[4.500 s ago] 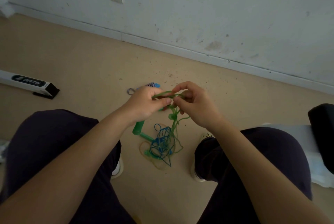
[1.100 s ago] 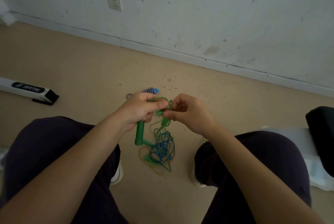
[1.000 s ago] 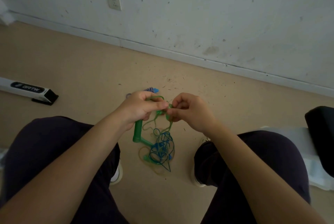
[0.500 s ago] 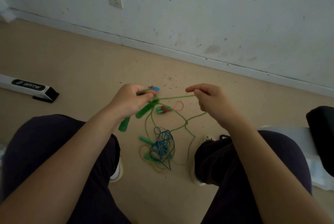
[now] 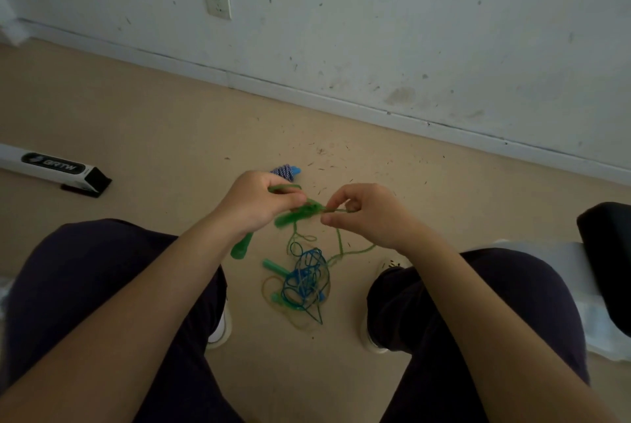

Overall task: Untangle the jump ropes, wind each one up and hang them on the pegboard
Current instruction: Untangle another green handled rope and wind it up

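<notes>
My left hand point(image 5: 259, 206) grips the green jump rope's handles point(image 5: 297, 214) above the floor, one handle end hanging down below my wrist. Close beside it, my right hand point(image 5: 368, 218) pinches the green rope point(image 5: 339, 243) between thumb and fingertips. From there the green cord droops down into a tangle of blue and green ropes point(image 5: 305, 281) lying on the floor between my feet, with a teal handle point(image 5: 275, 267) sticking out. Beyond my left hand, a blue and white braided rope end point(image 5: 286, 171) lies on the floor, partly hidden.
A white bar with a black end cap point(image 5: 54, 170) lies on the floor at the left. The white wall with a socket point(image 5: 218, 3) runs behind. A black seat point(image 5: 607, 259) and a white sheet point(image 5: 546, 252) are at the right. My knees flank the tangle.
My hands, spread apart with the green cord stretched between them half a second ago, have come back together. The right hand moved left towards the handles, and the cord now hangs slack.
</notes>
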The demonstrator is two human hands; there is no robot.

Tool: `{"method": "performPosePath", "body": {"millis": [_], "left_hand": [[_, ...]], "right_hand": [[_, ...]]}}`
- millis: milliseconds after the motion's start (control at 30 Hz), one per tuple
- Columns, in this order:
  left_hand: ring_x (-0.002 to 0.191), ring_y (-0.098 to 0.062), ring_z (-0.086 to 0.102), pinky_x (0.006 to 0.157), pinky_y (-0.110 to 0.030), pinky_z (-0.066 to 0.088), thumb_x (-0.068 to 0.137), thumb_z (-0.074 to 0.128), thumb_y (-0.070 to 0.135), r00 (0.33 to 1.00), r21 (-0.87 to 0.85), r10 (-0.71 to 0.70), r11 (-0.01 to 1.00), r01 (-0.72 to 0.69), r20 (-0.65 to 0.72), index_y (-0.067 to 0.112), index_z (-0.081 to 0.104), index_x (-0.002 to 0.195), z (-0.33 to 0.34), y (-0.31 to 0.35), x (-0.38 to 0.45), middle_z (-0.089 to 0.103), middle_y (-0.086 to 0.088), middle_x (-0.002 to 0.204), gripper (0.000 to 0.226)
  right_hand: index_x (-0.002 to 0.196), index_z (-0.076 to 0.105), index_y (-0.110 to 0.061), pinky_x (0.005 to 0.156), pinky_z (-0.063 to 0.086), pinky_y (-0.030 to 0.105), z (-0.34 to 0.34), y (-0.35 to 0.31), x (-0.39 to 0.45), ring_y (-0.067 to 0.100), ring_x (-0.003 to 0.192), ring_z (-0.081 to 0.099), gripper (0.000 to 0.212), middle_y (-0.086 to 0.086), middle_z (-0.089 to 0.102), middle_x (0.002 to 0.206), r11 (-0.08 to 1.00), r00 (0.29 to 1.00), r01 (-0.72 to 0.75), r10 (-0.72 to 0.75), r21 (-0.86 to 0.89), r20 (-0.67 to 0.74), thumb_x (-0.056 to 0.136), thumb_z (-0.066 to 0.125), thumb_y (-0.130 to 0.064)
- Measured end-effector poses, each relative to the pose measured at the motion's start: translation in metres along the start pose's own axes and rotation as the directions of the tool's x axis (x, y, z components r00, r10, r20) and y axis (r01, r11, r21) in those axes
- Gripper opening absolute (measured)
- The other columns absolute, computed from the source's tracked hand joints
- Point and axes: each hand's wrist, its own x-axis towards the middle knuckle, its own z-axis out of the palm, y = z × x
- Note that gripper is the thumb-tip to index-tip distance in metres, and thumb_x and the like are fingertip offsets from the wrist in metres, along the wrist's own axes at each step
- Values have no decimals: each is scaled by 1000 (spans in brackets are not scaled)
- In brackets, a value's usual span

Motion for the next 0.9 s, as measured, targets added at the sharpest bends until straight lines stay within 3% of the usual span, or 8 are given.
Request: {"method": "performPosePath", "body": {"millis": [100,200,333,433,567,700,800,900], "left_hand": [[83,-2,67,72,-15,45,84,78,26,999,44,34,998,-35,38,26,75,93,0,0,-2,74,12,84,9],[82,-2,69,77,-21,49,81,81,27,997,56,34,998,-38,68,29,74,86,0,0,-3,75,12,78,8],[50,9,56,54,-13,39,81,79,37,998,-13,12,1000,-11,60,21,74,77,-1,4,-5,69,14,61,17],[42,5,47,49,-18,33,83,75,42,997,-68,-9,998,15,83,22,72,74,3,7,-8,68,8,62,22],[43,-7,36,44,-21,27,86,75,38,997,-151,-58,986,66,58,21,72,74,4,6,-6,65,7,59,20],[36,1,39,44,-19,28,86,75,33,999,-142,-36,989,38,16,17,70,76,2,8,-4,62,7,61,20],[36,2,42,45,-18,30,85,76,32,999,-100,-50,994,49,1,17,69,74,3,8,-5,59,10,56,20],[39,-7,35,43,-21,26,83,77,30,996,-171,-83,982,85,16,17,66,68,4,6,-4,53,6,54,23]], "right_hand": [[88,74,-22,43,29,10,1,-1,0,-5,41,45,6,-23,46,39,1000,1000,12,-12,20,-7,87,73,-28],[87,77,-23,47,30,15,3,1,0,3,42,36,6,-16,44,42,993,998,24,-16,119,-63,88,73,-26],[92,78,-27,56,52,29,3,1,0,12,53,55,13,-9,64,59,965,994,64,-38,254,-106,89,70,-16],[93,78,-29,61,57,36,7,-2,0,14,57,60,19,-5,71,72,957,985,132,-99,257,-139,87,72,-13],[88,78,-24,57,54,32,6,-4,0,12,57,60,17,0,69,75,908,963,197,-108,369,-248,84,75,-7],[88,76,-12,59,49,19,6,-6,-1,5,59,59,11,5,65,81,836,955,200,-50,512,-291,83,74,-2],[90,75,-10,61,48,14,8,-6,-3,1,62,60,12,3,65,84,860,959,228,-117,457,-259,84,72,-1],[87,76,-27,65,47,14,9,-4,-2,3,76,60,21,5,64,93,906,949,266,-186,329,-254,83,76,-6]]}}
